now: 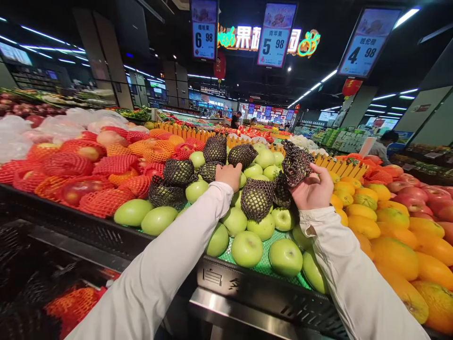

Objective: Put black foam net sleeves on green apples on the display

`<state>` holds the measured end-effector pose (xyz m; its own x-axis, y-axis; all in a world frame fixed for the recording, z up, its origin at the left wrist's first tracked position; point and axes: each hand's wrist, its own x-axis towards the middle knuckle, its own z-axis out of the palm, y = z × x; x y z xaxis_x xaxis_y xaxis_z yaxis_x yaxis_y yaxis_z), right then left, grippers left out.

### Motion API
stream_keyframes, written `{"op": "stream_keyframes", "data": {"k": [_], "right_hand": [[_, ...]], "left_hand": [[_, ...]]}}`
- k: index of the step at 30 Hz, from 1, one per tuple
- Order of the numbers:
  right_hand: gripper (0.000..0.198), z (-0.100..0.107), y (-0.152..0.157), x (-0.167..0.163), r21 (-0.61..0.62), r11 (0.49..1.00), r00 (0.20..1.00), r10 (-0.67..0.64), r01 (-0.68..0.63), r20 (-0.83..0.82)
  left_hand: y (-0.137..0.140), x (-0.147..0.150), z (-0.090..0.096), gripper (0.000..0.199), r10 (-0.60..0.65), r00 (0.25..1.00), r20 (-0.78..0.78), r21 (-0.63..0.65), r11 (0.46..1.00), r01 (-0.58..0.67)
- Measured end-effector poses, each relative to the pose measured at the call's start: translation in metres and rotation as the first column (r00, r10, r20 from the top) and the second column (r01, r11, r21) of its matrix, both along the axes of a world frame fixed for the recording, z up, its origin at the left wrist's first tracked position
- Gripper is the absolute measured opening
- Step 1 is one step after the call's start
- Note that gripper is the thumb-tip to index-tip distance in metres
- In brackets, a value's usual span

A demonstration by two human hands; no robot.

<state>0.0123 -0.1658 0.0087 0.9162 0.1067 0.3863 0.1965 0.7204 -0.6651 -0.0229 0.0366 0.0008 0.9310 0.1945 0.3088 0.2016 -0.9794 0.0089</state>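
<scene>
The one view comes from the person's head, on the near side of the black produce crate [262,293] and above it. It faces forward over the crate and tilts down, with the crate's front wall close and the green apples [247,249] inside seen from above. White sleeves [148,274] run from the camera's side to over the crate. The wide view takes in oranges [394,255] right of the crate, hanging price signs [278,35] high beyond it and pillars [102,56] farther behind it.
</scene>
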Motion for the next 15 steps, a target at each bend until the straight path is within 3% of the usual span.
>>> {"op": "stream_keyframes", "data": {"k": [5,9,12,15], "right_hand": [[0.019,-0.001,-0.003,0.003,-0.048,0.998,0.998,-0.041,0.044,0.049],[0.021,-0.002,-0.003,0.003,0.003,1.0,0.999,-0.007,0.007,0.042],[0.025,-0.003,-0.001,0.003,0.009,1.0,0.999,0.007,-0.007,0.054],[0.028,-0.003,0.001,0.005,0.028,0.999,0.997,-0.047,0.046,0.068]], "left_hand": [[0.009,0.004,0.001,0.071,-0.018,0.999,0.047,-0.005,1.0,0.018],[0.008,-0.001,0.005,0.07,-0.035,0.988,0.148,-0.025,0.999,0.039],[0.004,-0.004,0.008,0.07,0.001,0.962,0.273,-0.113,0.993,0.031],[0.0,-0.004,0.011,0.07,0.061,0.885,0.462,-0.269,0.96,0.074]]}}
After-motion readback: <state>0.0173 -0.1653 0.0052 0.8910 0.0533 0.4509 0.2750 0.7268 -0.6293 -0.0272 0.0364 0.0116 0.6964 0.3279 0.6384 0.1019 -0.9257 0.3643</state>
